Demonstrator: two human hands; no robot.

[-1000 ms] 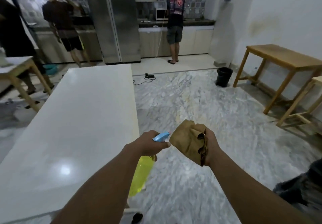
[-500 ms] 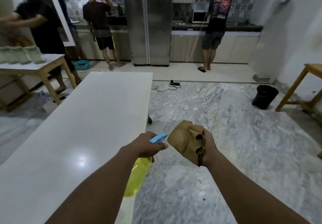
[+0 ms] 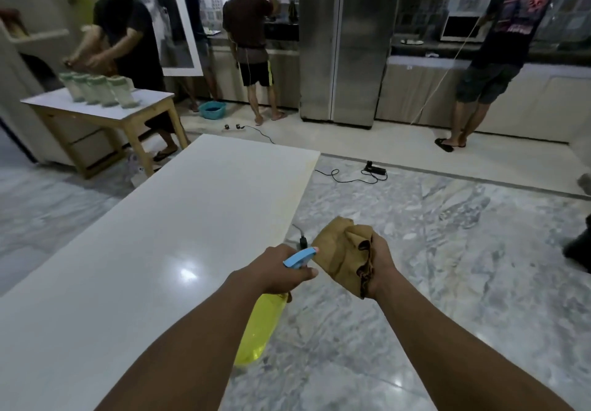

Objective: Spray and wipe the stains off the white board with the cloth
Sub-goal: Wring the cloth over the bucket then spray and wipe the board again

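Left hand [image 3: 281,270]: grip closed around the neck of a spray bottle [image 3: 259,330], thumb along the near side. The bottle has a yellow body and a blue head, and it hangs tilted over the right edge of the white board [image 3: 160,250] near its near end. The nozzle points right, with its tip right at the cloth [image 3: 342,257]; I cannot tell whether they touch.

Right hand [image 3: 380,260]: grip closed on the bunched brown cloth, held over the marble floor [image 3: 447,282] just right of the board's edge.

The board lies flat and long, running away from the person. A faint yellowish tinge [image 3: 305,183] runs along its right edge toward the far right corner.

A black cable and plug [image 3: 372,169] lie on the floor beyond the far right corner. A small wooden table [image 3: 140,107] carrying jars [image 3: 99,91] stands off the far left corner. Three people stand at the back, near a steel fridge [image 3: 348,43].
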